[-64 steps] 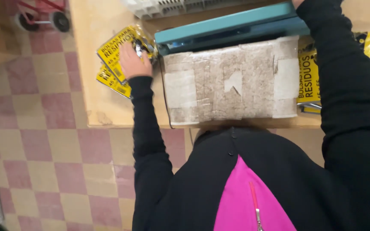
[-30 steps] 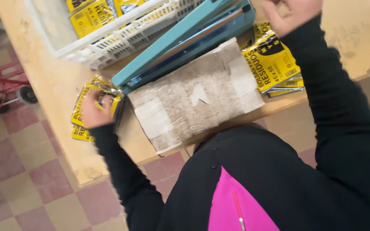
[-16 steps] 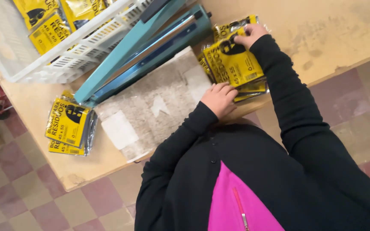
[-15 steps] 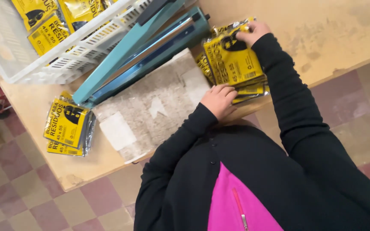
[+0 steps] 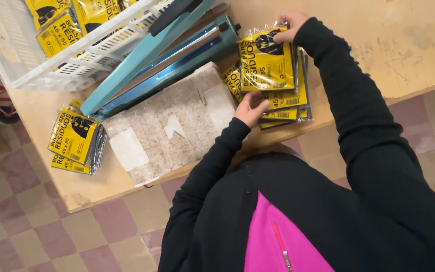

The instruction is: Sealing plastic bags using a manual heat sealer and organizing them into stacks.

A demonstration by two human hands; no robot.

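Wooden table: yellow packet between hands, right top, left bottom.

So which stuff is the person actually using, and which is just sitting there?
In use:
- top yellow plastic packet, lifted by the right hand
- pile of yellow packets under it, touched by the left hand

Lying about:
- teal heat sealer
- white plastic basket
- second yellow packet pile
- taped cardboard pad
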